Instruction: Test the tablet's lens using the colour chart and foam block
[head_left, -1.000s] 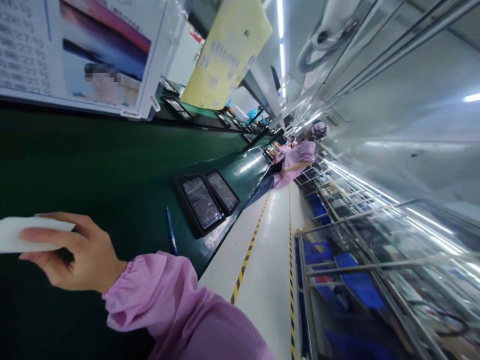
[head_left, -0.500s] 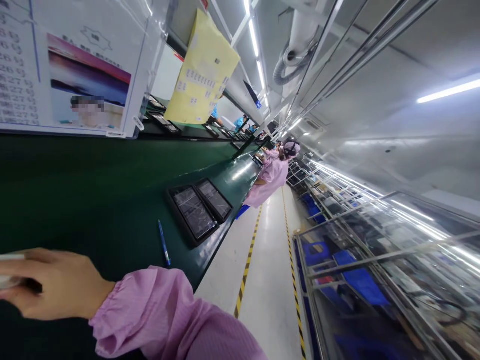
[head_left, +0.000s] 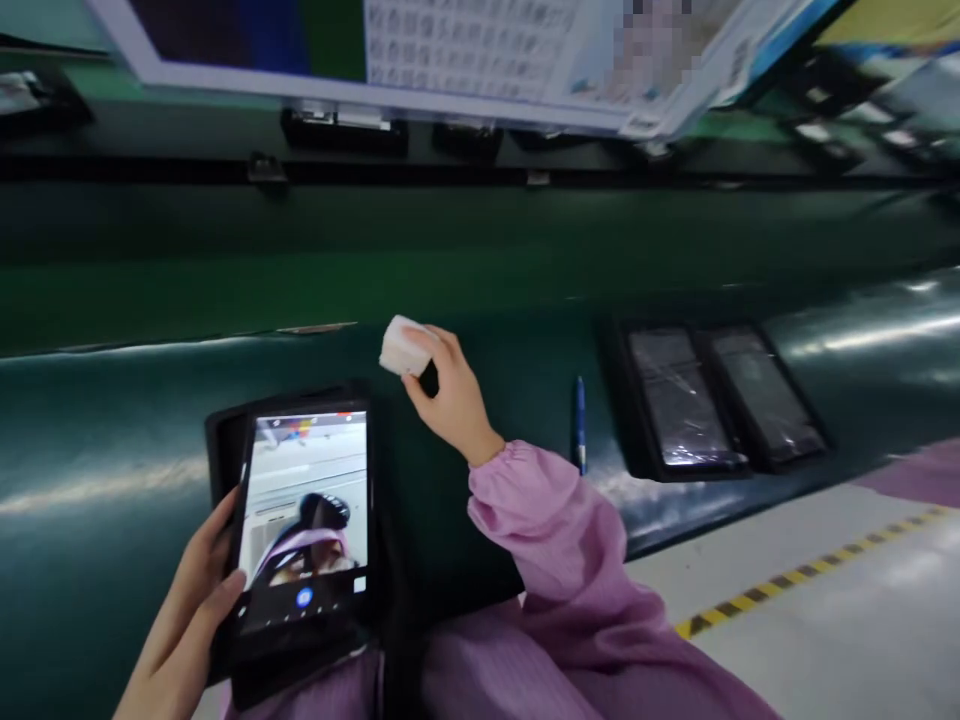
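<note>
My left hand (head_left: 199,595) grips the left edge of a black tablet (head_left: 311,530), its thumb resting on the front frame. The tablet's lit screen shows a camera picture of a person in a cap. Beneath the tablet lies a dark tray (head_left: 225,445), mostly covered. Over the green bench my right hand (head_left: 454,395) pinches a small white roll or folded pad (head_left: 405,345) between thumb and fingers. What it is made of I cannot tell. To the right of that hand a blue pen (head_left: 580,425) lies on the bench.
Two black trays (head_left: 637,440) with film-covered tablets lie side by side at the right. A dark rail or conveyor (head_left: 187,165) carrying several devices runs along the back. Printed sheets in a clear holder (head_left: 480,60) hang above it. A yellow-black floor stripe (head_left: 810,570) passes beyond the bench edge.
My view has swung from the aisle at the right down to the bench. My left hand and the lit tablet have come into sight. The white piece stays in my right hand.
</note>
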